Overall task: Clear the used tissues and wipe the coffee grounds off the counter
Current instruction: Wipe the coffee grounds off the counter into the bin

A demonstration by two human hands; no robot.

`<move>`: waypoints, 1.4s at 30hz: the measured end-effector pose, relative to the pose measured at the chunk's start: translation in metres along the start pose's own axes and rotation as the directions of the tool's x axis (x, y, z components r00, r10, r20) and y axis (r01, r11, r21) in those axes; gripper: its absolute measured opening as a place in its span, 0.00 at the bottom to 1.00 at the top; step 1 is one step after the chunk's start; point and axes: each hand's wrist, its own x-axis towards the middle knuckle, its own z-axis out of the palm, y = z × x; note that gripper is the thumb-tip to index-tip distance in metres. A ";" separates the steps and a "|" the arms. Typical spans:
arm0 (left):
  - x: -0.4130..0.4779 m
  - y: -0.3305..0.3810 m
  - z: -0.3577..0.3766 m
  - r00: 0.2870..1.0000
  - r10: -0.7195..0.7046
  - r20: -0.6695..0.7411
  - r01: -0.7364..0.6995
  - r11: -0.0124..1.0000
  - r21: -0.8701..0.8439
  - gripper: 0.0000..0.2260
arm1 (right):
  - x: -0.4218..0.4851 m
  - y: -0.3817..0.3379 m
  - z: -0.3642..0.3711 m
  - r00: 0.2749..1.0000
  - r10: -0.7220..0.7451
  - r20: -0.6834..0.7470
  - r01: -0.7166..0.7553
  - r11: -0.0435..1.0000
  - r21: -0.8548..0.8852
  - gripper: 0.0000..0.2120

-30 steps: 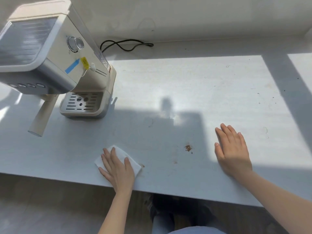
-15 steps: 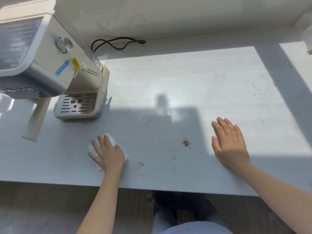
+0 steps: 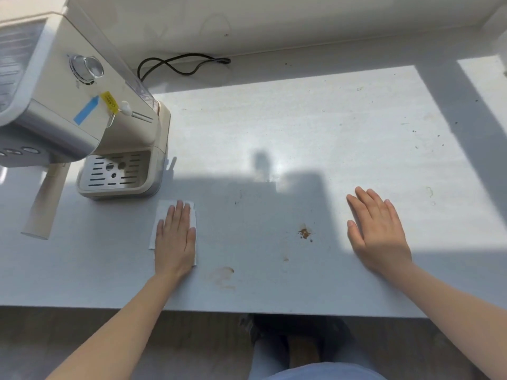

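White counter [image 3: 301, 127] — coffee machine [image 3: 82, 113], black cord [image 3: 181, 64], tissue [image 3: 162, 215], brown coffee grounds [image 3: 304, 233].

Hard daylight is thrown across the white counter [image 3: 301, 119] from the far side, and a bright, nearly washed-out patch is left at its centre. The near half is covered by a broad, sharp-edged shadow, and a diagonal band of shade is cast at the right. The right hand [image 3: 377, 231] is caught on the boundary, fingers lit and wrist shaded; the left hand [image 3: 175, 239] is kept in shadow. Straight lines are bowed at the frame's edges by the wide lens, and the coffee machine [image 3: 82, 105] at the left is stretched. Focus is held throughout, slightly soft.
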 end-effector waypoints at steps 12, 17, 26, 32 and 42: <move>-0.104 0.092 0.032 0.986 0.147 0.076 -0.142 0.988 -0.063 0.25 | -0.001 0.000 -0.002 1.000 -0.001 0.019 0.001 1.000 -0.008 0.24; -0.100 0.078 0.031 0.985 0.164 0.053 -0.163 0.986 -0.022 0.25 | 0.000 0.000 -0.003 0.999 0.013 0.031 -0.013 1.000 0.005 0.24; -0.066 0.083 0.018 0.993 -0.117 -0.032 0.116 0.993 -0.017 0.25 | 0.000 -0.001 -0.004 0.997 0.032 0.069 -0.031 0.999 -0.005 0.25; -0.091 0.112 0.030 0.966 0.252 0.052 -0.255 0.966 0.037 0.25 | 0.000 -0.001 -0.005 0.996 0.035 0.077 -0.036 0.999 0.015 0.25; -0.048 0.098 0.022 0.993 -0.107 -0.040 0.106 0.994 -0.023 0.25 | -0.001 -0.002 -0.004 0.999 0.015 0.036 -0.015 1.000 -0.007 0.24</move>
